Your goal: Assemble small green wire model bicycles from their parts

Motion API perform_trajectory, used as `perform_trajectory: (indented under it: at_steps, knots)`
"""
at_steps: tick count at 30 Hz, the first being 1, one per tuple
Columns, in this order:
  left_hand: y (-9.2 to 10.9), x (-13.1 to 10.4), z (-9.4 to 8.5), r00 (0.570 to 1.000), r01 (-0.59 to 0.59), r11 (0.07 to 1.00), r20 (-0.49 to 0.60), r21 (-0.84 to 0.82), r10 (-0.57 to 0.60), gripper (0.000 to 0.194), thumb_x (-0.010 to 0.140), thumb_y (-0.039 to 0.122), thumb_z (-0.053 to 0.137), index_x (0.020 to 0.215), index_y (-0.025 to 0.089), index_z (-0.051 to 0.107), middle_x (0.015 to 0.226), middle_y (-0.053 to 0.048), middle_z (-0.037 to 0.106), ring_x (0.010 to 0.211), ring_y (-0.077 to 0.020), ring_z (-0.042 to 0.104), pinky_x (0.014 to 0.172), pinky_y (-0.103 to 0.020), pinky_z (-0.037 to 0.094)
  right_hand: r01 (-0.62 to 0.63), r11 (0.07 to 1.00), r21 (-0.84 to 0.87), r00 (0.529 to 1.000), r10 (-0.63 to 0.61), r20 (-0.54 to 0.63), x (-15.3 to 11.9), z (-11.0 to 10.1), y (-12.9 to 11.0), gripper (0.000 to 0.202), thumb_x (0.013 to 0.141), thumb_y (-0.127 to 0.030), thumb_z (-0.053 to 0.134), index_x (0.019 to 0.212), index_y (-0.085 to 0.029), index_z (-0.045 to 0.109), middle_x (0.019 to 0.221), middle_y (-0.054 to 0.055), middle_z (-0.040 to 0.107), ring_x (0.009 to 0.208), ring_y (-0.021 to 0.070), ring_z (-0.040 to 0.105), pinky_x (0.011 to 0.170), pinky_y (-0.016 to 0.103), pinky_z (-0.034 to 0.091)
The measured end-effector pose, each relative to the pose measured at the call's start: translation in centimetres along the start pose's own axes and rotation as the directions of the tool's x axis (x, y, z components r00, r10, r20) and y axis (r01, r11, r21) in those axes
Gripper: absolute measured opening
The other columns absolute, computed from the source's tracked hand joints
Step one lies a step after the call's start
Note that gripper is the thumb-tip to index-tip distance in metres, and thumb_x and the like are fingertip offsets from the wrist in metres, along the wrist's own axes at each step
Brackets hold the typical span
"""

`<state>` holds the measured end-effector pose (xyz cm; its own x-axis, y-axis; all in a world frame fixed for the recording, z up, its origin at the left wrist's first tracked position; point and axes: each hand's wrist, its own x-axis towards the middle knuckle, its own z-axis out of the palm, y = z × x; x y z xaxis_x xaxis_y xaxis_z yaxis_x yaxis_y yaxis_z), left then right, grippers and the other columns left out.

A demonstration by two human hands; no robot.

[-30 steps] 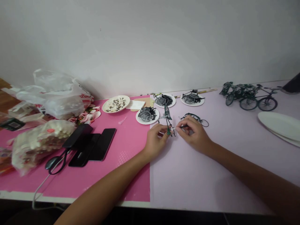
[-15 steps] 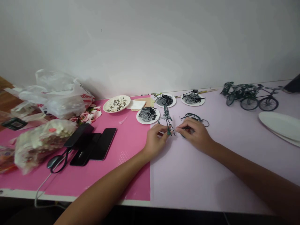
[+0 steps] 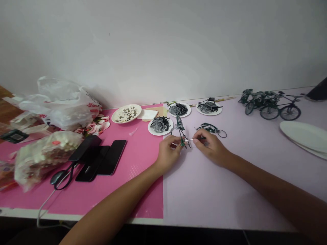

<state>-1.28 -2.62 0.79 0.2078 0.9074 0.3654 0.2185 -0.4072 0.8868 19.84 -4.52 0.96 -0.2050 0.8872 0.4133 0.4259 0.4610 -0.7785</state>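
Between thumb and fingers, my left hand [image 3: 169, 151] grips a small dark green bicycle frame [image 3: 180, 129], held upright over the seam of the pink and lilac table covers. My right hand [image 3: 211, 144] pinches a thin tool [image 3: 189, 140] with a metal shaft, whose tip points left and meets the frame near my left fingertips. Just behind my right hand lies another green bicycle piece [image 3: 211, 128] with a thin ring [image 3: 222, 133]. Plates of dark wheels and parts stand behind: one on the left [image 3: 160, 126], one in the middle [image 3: 179, 109], one on the right [image 3: 209, 107].
Assembled miniature bicycles [image 3: 269, 105] stand at the back right, near stacked white plates [image 3: 306, 137]. A bowl of small parts [image 3: 126, 113] is at the back left. Further left are phones [image 3: 112, 157], a black box [image 3: 85, 148] and plastic bags [image 3: 61, 105].
My right hand has shifted slightly away from my left, and more of the tool's metal shaft shows. The view has moved a little.
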Motion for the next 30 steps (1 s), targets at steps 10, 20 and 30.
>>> perform_trajectory:
  at_steps: [10,20,30]
  knots:
    - [0.1,-0.1,-0.1,1.000,-0.016,1.000,0.013,0.005,0.016,0.014,0.087,0.025,0.078,0.098,0.018,0.082,0.092,-0.007,0.075,0.078,-0.0144,0.070,0.066,-0.022,0.057,0.017,0.996,-0.090,1.000,-0.018,-0.008,0.4,-0.2,-0.9,0.039,0.105,-0.046,0.053,0.073,-0.023,0.051,0.066,-0.001,0.053,0.061,0.0164,0.048,0.059,0.031,0.039]
    - [0.2,0.0,0.0,0.999,-0.029,1.000,0.022,0.003,0.029,0.013,0.087,0.018,0.076,0.098,0.018,0.082,0.094,-0.007,0.075,0.079,-0.0142,0.071,0.065,-0.021,0.057,-0.037,0.999,-0.001,0.996,0.037,0.076,0.0,-0.3,-0.9,0.017,0.104,-0.038,0.055,0.095,-0.024,0.059,0.083,0.001,0.059,0.073,0.0178,0.053,0.063,0.030,0.041]
    - [0.1,0.0,-0.1,1.000,-0.024,1.000,0.020,-0.003,0.024,0.013,0.087,0.022,0.077,0.097,0.016,0.082,0.094,-0.008,0.074,0.078,-0.0139,0.071,0.066,-0.021,0.058,-0.051,0.998,-0.027,0.996,0.053,0.077,0.1,-0.3,-0.6,0.026,0.105,-0.044,0.055,0.088,-0.023,0.055,0.079,0.000,0.055,0.070,0.0167,0.049,0.063,0.029,0.039]
